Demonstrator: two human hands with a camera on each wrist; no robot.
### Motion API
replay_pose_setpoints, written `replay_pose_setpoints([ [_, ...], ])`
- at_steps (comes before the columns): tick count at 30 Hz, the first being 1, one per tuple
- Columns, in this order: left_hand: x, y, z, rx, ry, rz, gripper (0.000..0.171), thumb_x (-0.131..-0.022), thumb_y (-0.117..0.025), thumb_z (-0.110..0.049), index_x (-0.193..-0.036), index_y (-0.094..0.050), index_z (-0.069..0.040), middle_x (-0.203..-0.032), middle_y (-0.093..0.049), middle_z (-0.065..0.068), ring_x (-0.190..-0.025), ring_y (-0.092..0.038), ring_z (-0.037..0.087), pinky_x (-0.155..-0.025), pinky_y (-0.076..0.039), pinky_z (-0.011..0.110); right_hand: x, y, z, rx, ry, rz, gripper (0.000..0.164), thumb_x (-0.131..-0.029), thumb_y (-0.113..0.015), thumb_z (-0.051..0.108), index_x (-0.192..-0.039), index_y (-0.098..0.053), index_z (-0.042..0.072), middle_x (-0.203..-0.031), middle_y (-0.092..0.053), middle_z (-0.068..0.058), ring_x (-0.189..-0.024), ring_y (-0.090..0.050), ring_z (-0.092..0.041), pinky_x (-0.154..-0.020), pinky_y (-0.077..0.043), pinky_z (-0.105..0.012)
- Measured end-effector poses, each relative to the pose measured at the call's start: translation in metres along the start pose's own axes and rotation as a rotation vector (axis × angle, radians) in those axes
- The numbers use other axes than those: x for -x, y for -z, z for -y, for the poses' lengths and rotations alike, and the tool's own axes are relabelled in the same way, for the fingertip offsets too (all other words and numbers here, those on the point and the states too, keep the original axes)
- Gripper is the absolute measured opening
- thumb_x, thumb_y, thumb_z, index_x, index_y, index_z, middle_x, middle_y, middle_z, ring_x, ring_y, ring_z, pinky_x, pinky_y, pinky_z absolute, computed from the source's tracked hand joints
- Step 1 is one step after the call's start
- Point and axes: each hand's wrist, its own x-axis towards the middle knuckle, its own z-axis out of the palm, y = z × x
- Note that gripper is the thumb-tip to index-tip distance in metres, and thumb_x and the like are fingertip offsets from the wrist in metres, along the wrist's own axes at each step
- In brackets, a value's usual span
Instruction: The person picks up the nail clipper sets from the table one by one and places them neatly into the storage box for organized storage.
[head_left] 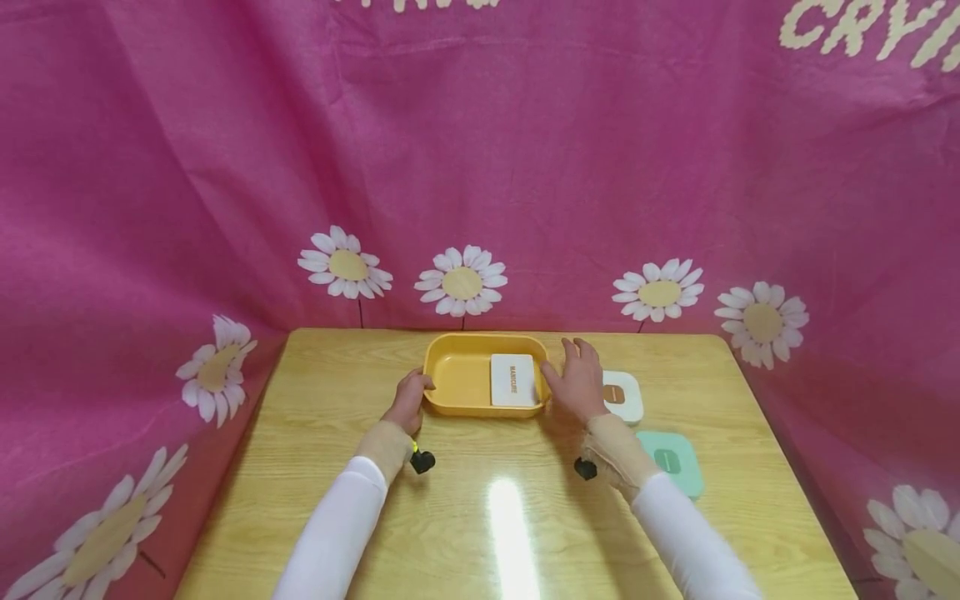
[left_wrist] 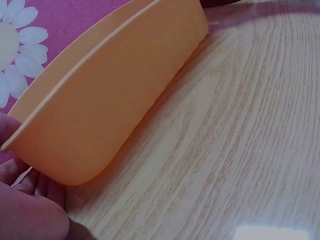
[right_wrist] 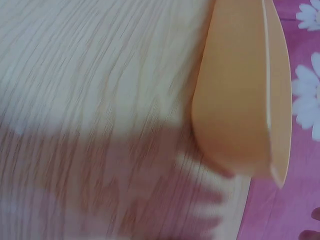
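Note:
A yellow plastic bin point(head_left: 459, 410) stands near the far edge of the table in the head view. Inside it, on the right, lies a white box point(head_left: 502, 382) lettered MANICURE. My left hand point(head_left: 407, 402) grips the bin's left end, the thumb over its rim and the fingers low against the outside, as the left wrist view shows. At the opposite end, my right hand point(head_left: 579, 383) has its fingers spread beside the rim. In the right wrist view its fingertips point(right_wrist: 312, 235) appear apart from the bin, at the lower right corner.
Right of my right hand lies a white square box point(head_left: 632, 398) with a brown label, partly covered by the hand. A mint green square box point(head_left: 684, 471) is closer to me, partly behind my right forearm. A pink flowered curtain point(head_left: 540, 208) surrounds the wooden table point(head_left: 315, 467).

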Motion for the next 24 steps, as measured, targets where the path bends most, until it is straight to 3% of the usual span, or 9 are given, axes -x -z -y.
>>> replay_pose_setpoints([
  [7, -0.001, -0.001, -0.001, 0.017, 0.005, -0.013, 0.071, -0.083, -0.044, 0.005, -0.154, -0.043, 0.007, -0.152, -0.049, 0.026, -0.125, -0.053, 0.03, -0.091, -0.049, 0.024, 0.007, 0.017, -0.026, 0.037, -0.087, 0.055, 0.071, -0.098, -0.06, 0.036, -0.15, -0.045, -0.01, -0.152, -0.039, -0.038, -0.144, -0.032, -0.054, -0.117, -0.029, -0.068],
  [16, 0.0, -0.002, 0.002, 0.074, -0.02, -0.026, 0.068, -0.084, -0.042, 0.006, -0.151, -0.045, 0.008, -0.151, -0.05, 0.027, -0.123, -0.053, 0.029, -0.089, -0.049, 0.023, 0.019, 0.022, -0.056, 0.183, -0.144, 0.126, 0.077, -0.09, -0.066, 0.038, -0.147, -0.047, -0.009, -0.148, -0.038, -0.045, -0.136, -0.036, -0.064, -0.106, -0.037, -0.076],
  [22, 0.002, -0.001, 0.003, 0.066, -0.035, -0.025, 0.07, -0.083, -0.043, 0.005, -0.153, -0.043, 0.008, -0.154, -0.047, 0.027, -0.128, -0.051, 0.03, -0.098, -0.047, 0.028, 0.026, 0.021, -0.072, 0.177, -0.137, 0.165, 0.082, -0.086, -0.071, 0.037, -0.147, -0.044, -0.01, -0.145, -0.037, -0.048, -0.131, -0.036, -0.064, -0.11, -0.031, -0.072],
  [24, 0.002, -0.001, 0.003, 0.065, -0.037, -0.025, 0.07, -0.083, -0.044, 0.005, -0.153, -0.044, 0.008, -0.155, -0.046, 0.026, -0.13, -0.05, 0.031, -0.104, -0.045, 0.032, 0.027, 0.021, -0.075, 0.181, -0.171, 0.184, 0.086, -0.085, -0.072, 0.04, -0.151, -0.042, -0.007, -0.148, -0.033, -0.046, -0.131, -0.034, -0.064, -0.107, -0.032, -0.074],
])
